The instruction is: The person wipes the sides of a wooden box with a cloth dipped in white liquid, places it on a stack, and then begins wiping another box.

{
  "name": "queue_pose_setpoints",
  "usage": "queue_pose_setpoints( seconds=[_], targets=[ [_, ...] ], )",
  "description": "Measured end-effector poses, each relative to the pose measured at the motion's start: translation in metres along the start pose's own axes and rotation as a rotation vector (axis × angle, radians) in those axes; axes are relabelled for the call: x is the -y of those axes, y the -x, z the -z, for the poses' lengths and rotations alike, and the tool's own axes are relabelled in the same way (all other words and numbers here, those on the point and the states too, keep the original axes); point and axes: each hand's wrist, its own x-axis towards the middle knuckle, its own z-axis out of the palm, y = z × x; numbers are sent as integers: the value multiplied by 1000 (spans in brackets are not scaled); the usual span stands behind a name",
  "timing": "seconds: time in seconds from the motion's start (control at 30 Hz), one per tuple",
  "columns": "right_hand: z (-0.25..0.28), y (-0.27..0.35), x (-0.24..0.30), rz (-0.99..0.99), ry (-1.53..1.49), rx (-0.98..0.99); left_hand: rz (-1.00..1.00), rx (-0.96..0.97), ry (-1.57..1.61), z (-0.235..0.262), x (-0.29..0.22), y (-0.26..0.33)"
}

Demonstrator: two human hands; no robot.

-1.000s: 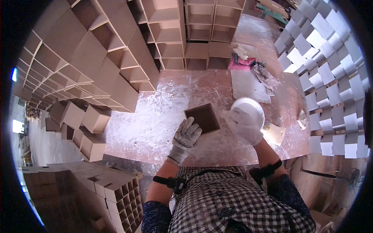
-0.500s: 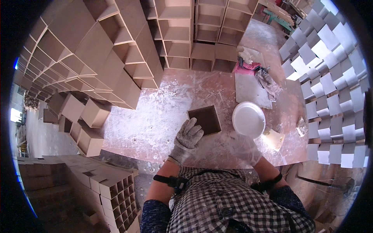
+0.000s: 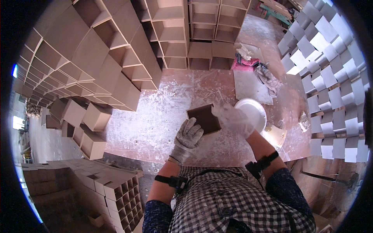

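An open brown cardboard box (image 3: 206, 121) lies in the middle of the work table, its dark inside facing up. My left hand (image 3: 189, 134), in a grey knit glove, grips the box's near left edge with its fingers over the rim. Beside the box's right edge is my right hand (image 3: 235, 120), in a pale glove and smeared by motion, so its fingers cannot be made out. It partly covers a round white tub (image 3: 254, 112) of white stuff to the right of the box.
Stacked brown boxes (image 3: 93, 66) wall off the left and far sides of the table (image 3: 155, 128). A pale board (image 3: 248, 87) with crumpled rags (image 3: 268, 79) lies at the far right. White-faced boxes (image 3: 334, 105) stack up at right. A yellowish scrap (image 3: 275, 136) sits near the tub.
My right hand has swung left and away from me, from in front of the white tub to the box's right edge. My left hand keeps its hold on the box.
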Motion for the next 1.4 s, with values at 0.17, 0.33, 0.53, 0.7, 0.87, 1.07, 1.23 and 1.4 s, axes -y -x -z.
queue_pose_setpoints(
  seconds=[0.17, 0.33, 0.53, 0.7, 0.87, 1.07, 1.23, 1.4],
  targets=[
    [34, 65, 81, -533, -294, 95, 11, 6, -128, 5, -10, -6],
    [66, 53, 91, -827, -586, 51, 320, 327, -157, 6, -58, -39],
    [37, 49, 46, -650, -270, -256, 152, 28, 73, 21, -48, -34],
    [45, -1, 37, -884, -371, 113, 51, 325, -158, 28, -6, -16],
    [11, 25, 79, -758, -312, 40, 48, 96, -144, -2, -2, -2],
    [43, 32, 97, -613, -339, 266, 52, 98, -141, -4, 4, 1],
    [19, 15, 36, -792, -256, 91, 50, 89, -133, -5, 3, -4],
    [22, 21, 85, -859, -379, 97, 40, 104, -138, -1, 1, -7]
  ],
)
